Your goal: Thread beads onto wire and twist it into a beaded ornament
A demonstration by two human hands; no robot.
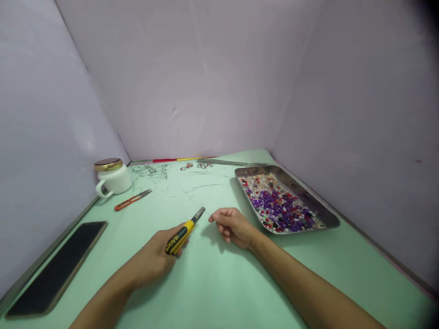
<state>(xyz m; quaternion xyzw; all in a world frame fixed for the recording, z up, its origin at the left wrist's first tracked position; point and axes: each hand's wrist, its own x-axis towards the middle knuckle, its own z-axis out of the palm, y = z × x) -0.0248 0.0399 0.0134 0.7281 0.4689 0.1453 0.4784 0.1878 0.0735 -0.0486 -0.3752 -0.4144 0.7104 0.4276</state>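
Observation:
My left hand (161, 253) is wrapped around the yellow-and-black handles of a pair of pliers (180, 237). Their metal jaws point up and to the right, close to the fingertips of my right hand (235, 225). Thumb and forefinger of that hand are pinched together on a thin wire (194, 201), which runs up and left past the plier tips. Whether the jaws touch the wire I cannot tell. To the right of my right hand lies a metal tray (254, 211) with many small purple, red, white and black beads (277, 203).
Orange-handled thread snips (132, 200) lie at the left, near a white mug (116, 180) with a gold-rimmed lid. A dark flat phone-like slab (58, 269) is at the lower left. Wire scraps (151, 171), beaded pieces (205, 166) and long wires (233, 162) lie at the back.

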